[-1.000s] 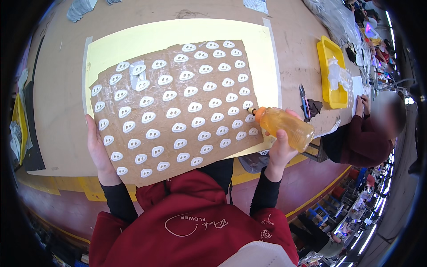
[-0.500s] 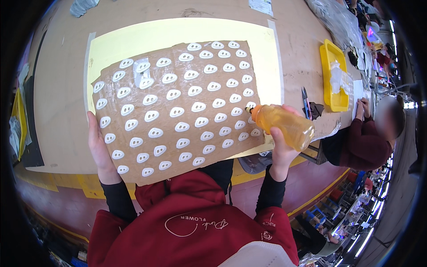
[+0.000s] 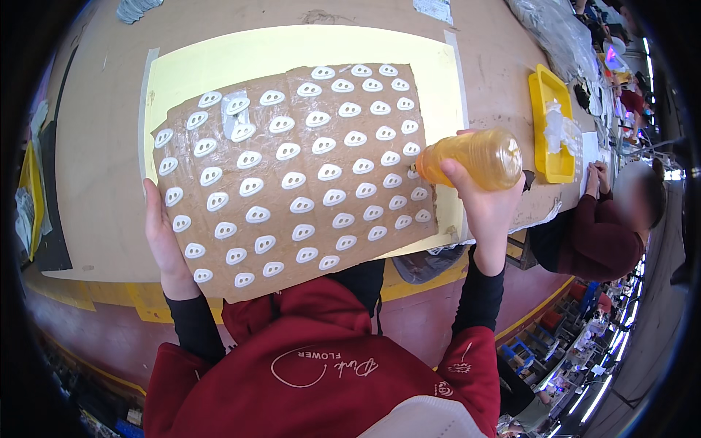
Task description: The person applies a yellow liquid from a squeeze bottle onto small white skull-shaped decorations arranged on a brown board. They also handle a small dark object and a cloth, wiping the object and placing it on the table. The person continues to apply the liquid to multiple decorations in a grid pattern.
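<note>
A brown cardboard sheet (image 3: 277, 197) lies tilted over the table's near edge. Rows of small white rounded pieces (image 3: 330, 177), each with two holes, cover it. My left hand (image 3: 162, 237) grips the sheet's left edge, partly hidden by it. In my right hand (image 3: 491, 204) is a squeeze bottle (image 3: 475, 155) of amber liquid, its fingers wrapped round it. The bottle is tipped, its orange cap and nozzle pointing left at pieces near the sheet's right edge. Whether the nozzle touches a piece, I cannot tell.
Pale yellow paper (image 3: 321, 47) is taped to the table beneath the sheet. At right stands a yellow tray (image 3: 542, 164) with crumpled white material (image 3: 559, 131). Beyond it sits another person (image 3: 602, 233), hands on the table. Clear plastic (image 3: 548, 33) lies at the far right.
My right hand has moved up and to the right with the bottle, and the nozzle now points at a piece farther up the right edge. The left hand has barely moved.
</note>
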### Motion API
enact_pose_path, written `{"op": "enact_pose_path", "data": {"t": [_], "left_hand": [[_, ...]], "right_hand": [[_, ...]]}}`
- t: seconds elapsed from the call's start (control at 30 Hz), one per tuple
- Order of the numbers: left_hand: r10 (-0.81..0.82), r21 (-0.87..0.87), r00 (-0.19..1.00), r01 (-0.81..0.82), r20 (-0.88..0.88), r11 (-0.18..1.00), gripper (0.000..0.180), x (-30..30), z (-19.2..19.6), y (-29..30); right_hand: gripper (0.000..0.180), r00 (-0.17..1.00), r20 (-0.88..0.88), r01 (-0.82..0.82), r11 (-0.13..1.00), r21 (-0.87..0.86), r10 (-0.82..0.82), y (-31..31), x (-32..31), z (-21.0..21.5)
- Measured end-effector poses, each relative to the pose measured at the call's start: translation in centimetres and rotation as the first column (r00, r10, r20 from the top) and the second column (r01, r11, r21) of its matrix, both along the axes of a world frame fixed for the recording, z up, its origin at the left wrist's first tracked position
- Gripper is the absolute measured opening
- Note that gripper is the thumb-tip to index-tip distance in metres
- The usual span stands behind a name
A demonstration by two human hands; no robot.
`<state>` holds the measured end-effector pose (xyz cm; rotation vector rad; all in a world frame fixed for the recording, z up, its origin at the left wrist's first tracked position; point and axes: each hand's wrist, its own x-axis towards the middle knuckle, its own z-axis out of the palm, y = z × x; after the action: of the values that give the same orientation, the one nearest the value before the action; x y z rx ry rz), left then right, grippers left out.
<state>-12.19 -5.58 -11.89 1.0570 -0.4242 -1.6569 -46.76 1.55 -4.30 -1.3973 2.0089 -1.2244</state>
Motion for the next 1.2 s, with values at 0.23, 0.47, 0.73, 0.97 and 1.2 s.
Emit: {"op": "enact_pose_path", "data": {"t": [0.23, 0.47, 0.73, 0.97, 1.2], "left_hand": [[-0.013, -0.017, 1.000, 0.013, -0.018, 1.000, 0.051, -0.1, 0.0, 0.1], [-0.076, 0.014, 0.996, 0.077, -0.046, 0.997, 0.048, 0.1, -0.1, 0.1], [-0.069, 0.016, 0.997, 0.069, -0.043, 0.997, 0.048, 0.1, -0.1, 0.1], [-0.058, 0.017, 0.998, 0.058, -0.012, 0.998, 0.047, -0.1, 0.0, 0.1], [-0.080, 0.025, 0.995, 0.081, -0.051, 0.996, 0.048, 0.2, -0.3, 0.0]], "right_hand": [[0.032, 0.995, -0.082, -0.055, 0.998, 0.031, 0.057, -1.4, -1.0, 0.3], [0.032, 1.000, -0.019, -0.002, 0.992, 0.126, 0.004, -1.6, -1.1, 1.0], [0.028, 0.999, 0.039, 0.015, 0.994, 0.109, -0.019, -1.3, -2.0, 0.7], [0.030, 0.992, 0.093, 0.077, 0.992, 0.101, -0.087, -0.5, -2.6, 0.2], [0.034, 0.975, 0.175, 0.126, 0.990, 0.066, -0.136, 1.1, -3.2, -1.0]]}}
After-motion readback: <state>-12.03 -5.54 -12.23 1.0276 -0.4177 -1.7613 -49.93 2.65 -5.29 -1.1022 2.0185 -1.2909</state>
